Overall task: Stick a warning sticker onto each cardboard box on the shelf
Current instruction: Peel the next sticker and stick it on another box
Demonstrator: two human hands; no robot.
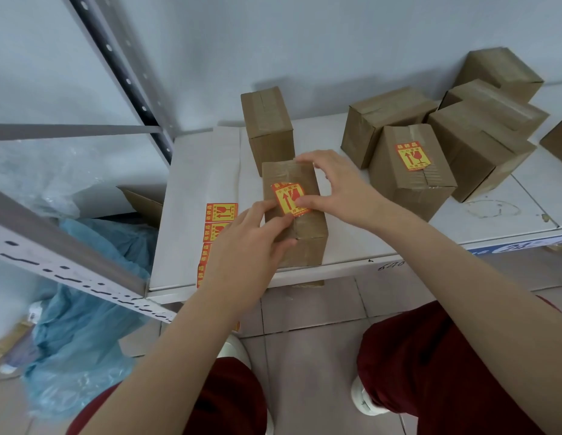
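A small taped cardboard box (300, 237) stands at the front edge of the white shelf (509, 208). A red and yellow warning sticker (287, 197) lies on its top face. My left hand (248, 246) grips the box's near left side, with fingertips at the sticker's lower edge. My right hand (339, 186) arches over the box: its thumb presses the sticker's right side and its fingers curl over the far top edge. A strip of spare stickers (220, 215) lies on the shelf to the left, partly hidden by my left hand.
A bare box (268, 127) stands just behind. To the right, a box (413, 189) bears a sticker (411, 157), with several more boxes (480, 142) behind it. A grey shelf upright (126, 73) and blue plastic bags (85, 309) lie left. My knees are below.
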